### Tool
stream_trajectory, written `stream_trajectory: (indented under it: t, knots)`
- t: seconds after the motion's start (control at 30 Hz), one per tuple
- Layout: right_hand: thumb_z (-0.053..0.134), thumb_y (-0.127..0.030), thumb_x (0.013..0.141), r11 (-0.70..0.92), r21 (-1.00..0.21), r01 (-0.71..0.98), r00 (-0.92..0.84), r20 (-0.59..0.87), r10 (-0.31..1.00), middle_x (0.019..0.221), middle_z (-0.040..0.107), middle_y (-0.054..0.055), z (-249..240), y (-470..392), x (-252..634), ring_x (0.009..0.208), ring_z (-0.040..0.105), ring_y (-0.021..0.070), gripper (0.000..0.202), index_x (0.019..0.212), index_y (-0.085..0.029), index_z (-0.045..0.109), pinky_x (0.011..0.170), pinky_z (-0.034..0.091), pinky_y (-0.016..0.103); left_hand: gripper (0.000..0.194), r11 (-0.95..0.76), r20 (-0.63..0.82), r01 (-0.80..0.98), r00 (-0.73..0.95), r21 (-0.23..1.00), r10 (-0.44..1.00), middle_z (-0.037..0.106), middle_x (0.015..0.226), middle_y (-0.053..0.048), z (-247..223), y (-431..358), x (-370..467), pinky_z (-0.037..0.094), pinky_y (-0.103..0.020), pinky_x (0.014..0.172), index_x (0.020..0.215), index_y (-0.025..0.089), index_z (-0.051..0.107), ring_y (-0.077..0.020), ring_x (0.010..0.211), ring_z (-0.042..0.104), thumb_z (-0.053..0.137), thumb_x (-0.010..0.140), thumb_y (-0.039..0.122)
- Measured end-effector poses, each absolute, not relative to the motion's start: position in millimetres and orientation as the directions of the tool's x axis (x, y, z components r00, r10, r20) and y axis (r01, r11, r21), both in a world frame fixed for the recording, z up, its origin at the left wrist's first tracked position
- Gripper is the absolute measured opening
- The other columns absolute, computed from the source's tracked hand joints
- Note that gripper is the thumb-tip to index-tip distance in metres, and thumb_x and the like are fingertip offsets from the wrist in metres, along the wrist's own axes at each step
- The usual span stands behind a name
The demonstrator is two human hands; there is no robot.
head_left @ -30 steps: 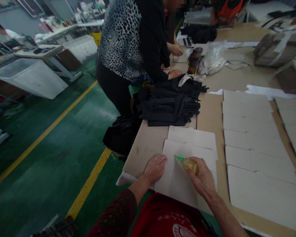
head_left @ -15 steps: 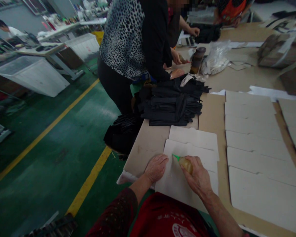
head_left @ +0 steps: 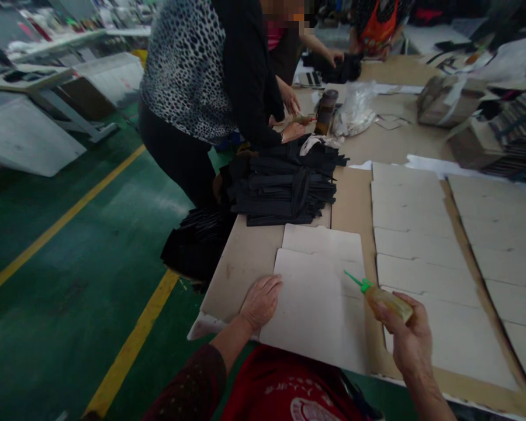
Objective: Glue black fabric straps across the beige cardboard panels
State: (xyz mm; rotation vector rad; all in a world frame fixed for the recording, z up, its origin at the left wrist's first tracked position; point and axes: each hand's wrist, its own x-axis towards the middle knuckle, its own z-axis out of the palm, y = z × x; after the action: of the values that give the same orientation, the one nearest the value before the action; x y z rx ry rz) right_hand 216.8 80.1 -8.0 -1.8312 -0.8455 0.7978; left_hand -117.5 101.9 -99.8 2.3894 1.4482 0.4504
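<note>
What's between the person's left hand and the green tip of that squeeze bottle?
Only flat pale boards lie between the left hand and the green tip of the squeeze bottle, in the head view.

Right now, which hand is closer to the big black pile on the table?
Left. The left hand rests on the pale sheet's edge, with the black pile ahead of it; the right hand holds a bottle farther off to the right.

Workshop: yellow lines (head_left: 127,339) are marking a green floor (head_left: 118,245); workers are standing at a shared surface (head_left: 241,257).
</note>
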Motion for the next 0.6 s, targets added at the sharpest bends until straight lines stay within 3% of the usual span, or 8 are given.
stream_trajectory:
  t: [0.17, 0.4, 0.6]
  knots:
    - [0.073, -0.06, 0.067, -0.448, -0.81, 0.378, 0.519, -0.215, 0.827, 0.091, 0.066, 0.003, 2, 68, 220, 0.081, 0.061, 0.0239, 0.059, 0.111, -0.022, 0.059, 0.072, 0.051, 0.039, 0.046, -0.445, 0.094, 0.799, 0.448, 0.405, 0.889, 0.055, 0.139, -0.007, -100, 103, -118, 0.042, -0.042, 0.111, 0.129, 0.017, 0.055, -0.0216, 0.128, 0.046, 0.05, 0.084, 0.008]
    - [0.064, -0.058, 0.077, -0.285, -0.766, 0.576, 0.34, -0.093, 0.936, 0.105, 0.063, 0.005, -16, 69, 216, 0.095, 0.06, 0.0256, 0.048, 0.11, -0.023, 0.057, 0.086, 0.048, 0.042, 0.048, -0.451, 0.107, 0.807, 0.446, 0.381, 0.889, 0.055, 0.139, -0.006, -105, 104, -118, 0.043, -0.042, 0.111, 0.13, 0.018, 0.054, -0.0211, 0.128, 0.047, 0.048, 0.084, 0.006]
    - [0.055, -0.056, 0.084, -0.231, -0.64, 0.733, 0.24, -0.074, 0.968, 0.111, 0.059, 0.005, -15, 77, 220, 0.096, 0.061, 0.0258, 0.042, 0.113, -0.026, 0.055, 0.084, 0.048, 0.042, 0.047, -0.455, 0.124, 0.805, 0.443, 0.381, 0.888, 0.055, 0.139, -0.006, -106, 103, -118, 0.042, -0.042, 0.111, 0.129, 0.019, 0.055, -0.0212, 0.128, 0.047, 0.048, 0.084, 0.007]
